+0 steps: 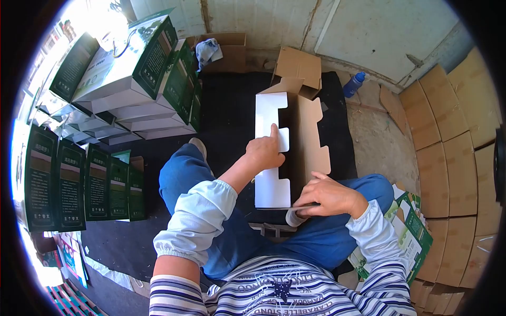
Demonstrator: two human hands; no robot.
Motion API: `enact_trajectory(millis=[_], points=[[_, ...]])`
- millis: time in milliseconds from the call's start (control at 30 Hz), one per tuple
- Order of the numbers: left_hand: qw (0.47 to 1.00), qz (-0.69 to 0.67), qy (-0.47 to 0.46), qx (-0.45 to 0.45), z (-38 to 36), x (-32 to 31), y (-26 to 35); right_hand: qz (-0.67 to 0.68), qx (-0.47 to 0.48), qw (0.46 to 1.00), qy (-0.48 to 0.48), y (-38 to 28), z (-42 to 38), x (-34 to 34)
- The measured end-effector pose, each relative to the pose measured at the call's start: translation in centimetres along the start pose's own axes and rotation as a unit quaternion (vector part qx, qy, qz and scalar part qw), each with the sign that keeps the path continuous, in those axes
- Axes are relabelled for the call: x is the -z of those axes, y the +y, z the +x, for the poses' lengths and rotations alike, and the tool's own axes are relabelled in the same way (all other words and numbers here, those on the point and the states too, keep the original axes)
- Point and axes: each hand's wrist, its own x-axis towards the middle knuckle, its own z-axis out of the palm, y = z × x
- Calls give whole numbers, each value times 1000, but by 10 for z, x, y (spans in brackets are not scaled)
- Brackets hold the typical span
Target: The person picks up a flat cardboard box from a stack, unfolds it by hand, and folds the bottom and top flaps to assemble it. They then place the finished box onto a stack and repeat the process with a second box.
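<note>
A long cardboard box (307, 131) stands between my knees, its top open. Its outside is white and its inside brown, with notched flaps along both long sides. My left hand (263, 152) lies on the white left flap, index finger stretched along it and the other fingers curled at its edge. At the near end, my right hand (331, 196) grips the box's end panel, thumb side up, with some fingertips hidden behind the cardboard. The far end flap stands raised.
Stacked green-and-white printed boxes (118, 87) are at left, with a row of green boxes (70, 184) nearer. Brown cartons (456, 176) line the right. Flat printed cardboard (414, 231) lies beside my right knee. A blue bottle (353, 85) and an open carton (298, 66) stand ahead.
</note>
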Motion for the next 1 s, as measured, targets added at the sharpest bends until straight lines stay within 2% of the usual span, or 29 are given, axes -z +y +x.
enact_trajectory(millis=[67,167,267,367,500,600,700,800,900,1000], points=[[1000,17,-13,2,1,-4,4,1,-1,999,-43,-3,-3,5],[999,34,-5,8,3,-14,8,23,4,999,-24,-1,2,2],[999,34,22,17,7,-23,5,32,-83,996,32,14,10,-10],[998,36,33,27,7,-23,4,20,-97,988,117,9,19,-10],[996,35,76,-3,-1,-34,-3,-137,-112,960,216,10,32,-19],[993,13,114,-30,-8,-39,-1,-221,-177,945,166,13,40,-25],[985,14,157,-66,-17,-47,-1,-240,-173,939,175,15,41,-27],[983,20,150,-99,-28,-46,3,-249,-182,943,122,18,41,-20],[984,50,117,-127,-42,-40,8,-196,-172,962,77,29,42,-10],[983,74,112,-129,-38,-46,7,-47,-150,982,109,53,54,14]])
